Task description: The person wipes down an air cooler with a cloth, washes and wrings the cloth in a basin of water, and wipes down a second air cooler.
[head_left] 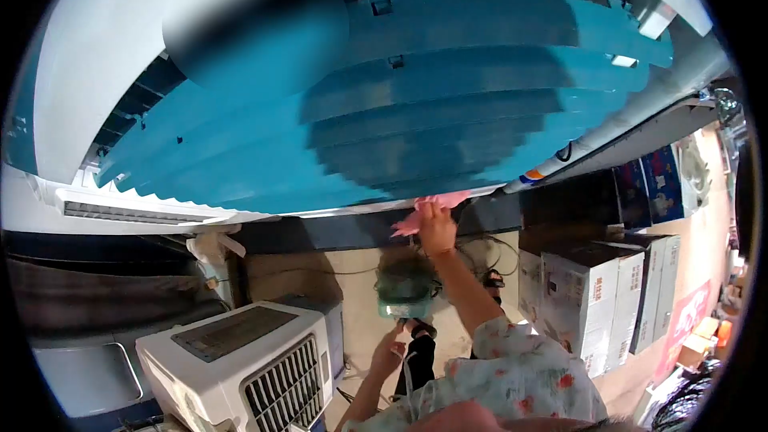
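My right hand (437, 232) is closed on a pink cloth (448, 199), pressing it near the lower edge of a large teal slatted panel (240, 152). A pale strip runs along that edge. Lower down, my left hand (387, 354) hangs in front of my body, its fingers loosely apart with nothing visible in them. Just beyond the left hand, a translucent green tub (404, 310) stands on the floor near my feet. My head and shoulders cast a dark shadow over the panel.
A white pet carrier (232, 368) with a barred door stands at the lower left. Several cardboard boxes (588, 296) are stacked on the right. Dark cables (500, 252) lie on the floor. A pale pipe (592, 140) runs along the panel's right side.
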Demonstrator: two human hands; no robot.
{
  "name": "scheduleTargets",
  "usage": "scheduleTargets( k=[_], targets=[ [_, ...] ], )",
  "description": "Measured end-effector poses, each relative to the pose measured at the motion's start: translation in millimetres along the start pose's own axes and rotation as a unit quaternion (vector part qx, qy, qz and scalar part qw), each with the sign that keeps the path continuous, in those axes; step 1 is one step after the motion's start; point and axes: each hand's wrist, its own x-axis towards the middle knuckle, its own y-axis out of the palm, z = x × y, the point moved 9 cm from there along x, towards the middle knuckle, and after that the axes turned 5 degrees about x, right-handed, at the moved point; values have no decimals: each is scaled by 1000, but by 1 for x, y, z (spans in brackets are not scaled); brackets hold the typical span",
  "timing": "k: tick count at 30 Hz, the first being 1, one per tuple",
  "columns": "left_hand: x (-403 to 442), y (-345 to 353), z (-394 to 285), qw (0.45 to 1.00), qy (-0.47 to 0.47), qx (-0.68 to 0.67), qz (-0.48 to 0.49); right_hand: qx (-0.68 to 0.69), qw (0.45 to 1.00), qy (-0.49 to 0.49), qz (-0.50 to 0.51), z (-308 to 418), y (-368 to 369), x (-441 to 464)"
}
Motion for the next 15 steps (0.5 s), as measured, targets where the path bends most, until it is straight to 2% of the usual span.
scheduleTargets(
  k=[1,2,4,7,9,10,11,12,14,15],
  targets=[
    [5,-6,-17,996,56,55,-36,11,998,20,51,-23,-2,3],
    [10,-10,-23,1000,23,12,-7,19,994,41,102,-46,-4,5],
    [18,-15,-21,996,1,88,-21,-6,985,89,146,-70,-18,4],
    [14,-15,-25,998,-38,46,18,2,1000,-9,6,-75,-30,1],
    [11,-16,-39,994,20,108,15,27,996,67,-54,-66,-2,-17],
    [9,-14,-43,989,51,140,15,78,993,85,-17,-44,2,-13],
    [7,-4,-19,998,25,46,33,120,991,63,16,-37,35,-14],
    [7,-2,-27,996,14,76,54,41,998,55,5,-8,27,-11],
    [8,-1,-52,986,-6,137,94,-6,996,65,60,-11,31,-9],
    [5,-4,-65,990,58,112,55,-22,995,37,89,-16,29,-6]
  ],
)
